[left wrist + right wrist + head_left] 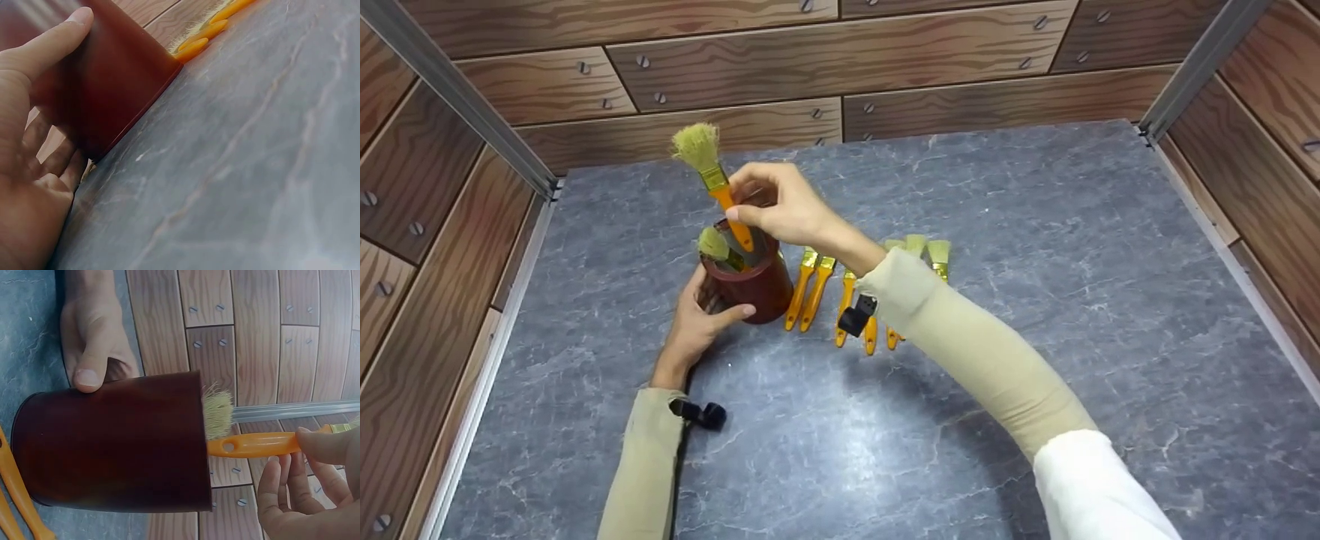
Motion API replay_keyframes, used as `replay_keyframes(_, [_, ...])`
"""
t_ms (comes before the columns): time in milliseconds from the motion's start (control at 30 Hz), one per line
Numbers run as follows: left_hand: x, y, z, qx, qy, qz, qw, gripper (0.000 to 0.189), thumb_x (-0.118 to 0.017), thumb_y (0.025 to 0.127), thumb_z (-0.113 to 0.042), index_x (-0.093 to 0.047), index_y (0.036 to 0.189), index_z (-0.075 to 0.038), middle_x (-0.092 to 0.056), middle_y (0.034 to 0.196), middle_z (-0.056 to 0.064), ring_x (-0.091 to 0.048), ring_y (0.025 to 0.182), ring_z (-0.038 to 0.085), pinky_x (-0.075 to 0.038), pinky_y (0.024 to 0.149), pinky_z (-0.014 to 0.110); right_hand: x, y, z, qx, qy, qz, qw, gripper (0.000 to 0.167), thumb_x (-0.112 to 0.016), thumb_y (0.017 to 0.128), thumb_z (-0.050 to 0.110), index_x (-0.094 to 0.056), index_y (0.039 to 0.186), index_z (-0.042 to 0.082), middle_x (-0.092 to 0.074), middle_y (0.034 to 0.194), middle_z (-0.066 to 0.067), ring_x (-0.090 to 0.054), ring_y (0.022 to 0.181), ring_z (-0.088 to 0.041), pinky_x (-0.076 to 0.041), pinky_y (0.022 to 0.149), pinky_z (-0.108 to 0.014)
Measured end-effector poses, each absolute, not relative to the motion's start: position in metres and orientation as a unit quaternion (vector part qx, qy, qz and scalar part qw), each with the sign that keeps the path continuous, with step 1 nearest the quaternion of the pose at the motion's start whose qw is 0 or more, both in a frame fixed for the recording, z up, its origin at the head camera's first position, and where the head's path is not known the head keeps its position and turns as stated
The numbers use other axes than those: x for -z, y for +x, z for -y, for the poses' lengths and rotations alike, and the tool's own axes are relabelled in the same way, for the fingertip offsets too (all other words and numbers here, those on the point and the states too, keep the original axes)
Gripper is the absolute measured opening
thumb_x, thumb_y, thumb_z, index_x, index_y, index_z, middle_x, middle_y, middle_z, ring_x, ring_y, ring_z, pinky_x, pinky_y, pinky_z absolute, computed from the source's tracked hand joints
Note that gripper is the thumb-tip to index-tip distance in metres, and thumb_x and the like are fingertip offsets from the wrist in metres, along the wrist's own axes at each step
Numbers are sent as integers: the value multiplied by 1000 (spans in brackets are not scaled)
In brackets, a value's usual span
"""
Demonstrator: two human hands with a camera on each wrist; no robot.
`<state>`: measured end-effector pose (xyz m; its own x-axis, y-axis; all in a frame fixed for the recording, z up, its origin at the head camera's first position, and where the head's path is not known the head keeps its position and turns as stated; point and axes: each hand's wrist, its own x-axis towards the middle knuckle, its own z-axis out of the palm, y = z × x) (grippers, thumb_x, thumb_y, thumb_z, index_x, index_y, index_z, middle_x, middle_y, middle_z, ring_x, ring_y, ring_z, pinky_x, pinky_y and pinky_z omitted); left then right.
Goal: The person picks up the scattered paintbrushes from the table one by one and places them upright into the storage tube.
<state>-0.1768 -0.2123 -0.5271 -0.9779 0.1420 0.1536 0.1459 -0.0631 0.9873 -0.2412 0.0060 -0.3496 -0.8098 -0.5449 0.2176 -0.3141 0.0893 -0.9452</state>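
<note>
A dark red cylindrical cup (754, 294) stands on the table with my left hand (692, 324) holding its side, thumb toward the front. Above its rim, my right hand (791, 201) pinches a paintbrush (724, 199) by its orange handle, bristles up and tilted left. In the right wrist view, the handle's holed end (228, 446) is at the cup's mouth; how far it reaches inside is hidden. Pale bristles of another paintbrush (712, 244) poke out of the cup. The left wrist view shows my thumb (62, 39) against the cup wall.
Several orange-handled paintbrushes (816, 296) lie right of the cup, bristles pointing away; my right forearm partly covers them. The grey marble-patterned table (1035, 247) is bordered by wood-patterned walls (840, 45) at the back and both sides.
</note>
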Motion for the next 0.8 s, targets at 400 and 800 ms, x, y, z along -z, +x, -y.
replay_keyframes(400, [527, -176, 213, 730, -94, 677, -3, 99, -88, 86, 4, -38, 167, -25, -54, 160, 6, -51, 148, 25, -46, 121, 33, 367, -249, -1, 617, -256, -739, 91, 20, -77, 96, 0, -75, 115, 2, -75, 112, -12, -75, 96, -25, -64, 85, -37])
replay_keyframes(800, [529, -177, 213, 725, -95, 682, 0, 101, -88, 85, 4, -37, 167, -25, -54, 160, 6, -50, 149, 24, -42, 124, 38, 369, -248, -7, 606, -256, -747, 92, 19, -73, 99, 1, -75, 117, 2, -74, 115, -12, -76, 100, -27, -64, 86, -38])
